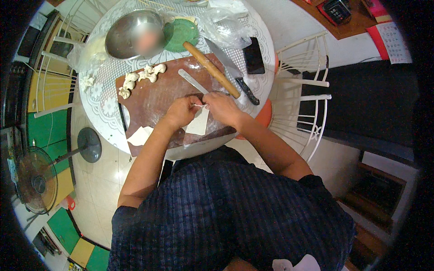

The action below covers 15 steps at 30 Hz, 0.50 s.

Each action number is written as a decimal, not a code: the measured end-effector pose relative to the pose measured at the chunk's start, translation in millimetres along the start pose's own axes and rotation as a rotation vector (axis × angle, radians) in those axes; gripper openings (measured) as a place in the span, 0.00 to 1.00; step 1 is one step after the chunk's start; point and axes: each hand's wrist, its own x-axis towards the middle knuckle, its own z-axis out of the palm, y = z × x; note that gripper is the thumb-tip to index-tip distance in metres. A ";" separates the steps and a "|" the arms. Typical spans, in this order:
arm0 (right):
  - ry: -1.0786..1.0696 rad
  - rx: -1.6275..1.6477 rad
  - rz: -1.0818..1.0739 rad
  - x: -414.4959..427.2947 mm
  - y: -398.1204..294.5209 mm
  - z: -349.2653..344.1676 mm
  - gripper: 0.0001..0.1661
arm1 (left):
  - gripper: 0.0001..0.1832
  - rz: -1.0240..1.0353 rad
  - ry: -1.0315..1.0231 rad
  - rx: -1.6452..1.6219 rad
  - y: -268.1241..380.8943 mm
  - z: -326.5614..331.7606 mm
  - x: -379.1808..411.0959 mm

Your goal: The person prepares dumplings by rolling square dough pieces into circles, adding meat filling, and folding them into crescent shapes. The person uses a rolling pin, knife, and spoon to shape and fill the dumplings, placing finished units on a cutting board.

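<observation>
My left hand (182, 110) and my right hand (222, 107) meet over a wooden board (156, 98), their fingertips pinching a small piece of pale dough between them. Beneath them lies a flat dough sheet (198, 122). Another dough sheet (139, 136) is at the board's near left corner, beside my left forearm. Folded dough pieces (130, 81) line the board's far left edge. A flat metal spatula or blade (192, 81) lies just beyond my hands. The wooden rolling pin (212, 70) rests diagonally across the board's right part.
Beyond the board stand a metal bowl (118, 37), a green plate (181, 35) and a clear plastic bag (225, 28). To the right lie a large knife (225, 59) and a black phone (253, 57). White metal chairs (305, 81) flank the round table; a fan (39, 183) stands left.
</observation>
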 end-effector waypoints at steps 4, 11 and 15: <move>0.039 0.029 0.052 -1.7 2.5 5.6 0.10 | 0.07 0.008 0.022 0.002 -5.6 3.6 -0.3; 0.062 0.039 0.048 -8.6 1.1 11.0 0.04 | 0.06 -0.016 0.017 -0.059 -10.0 3.4 -3.8; 0.079 0.139 0.112 -12.2 -8.4 8.8 0.08 | 0.07 0.007 0.050 -0.083 -8.4 1.9 -6.9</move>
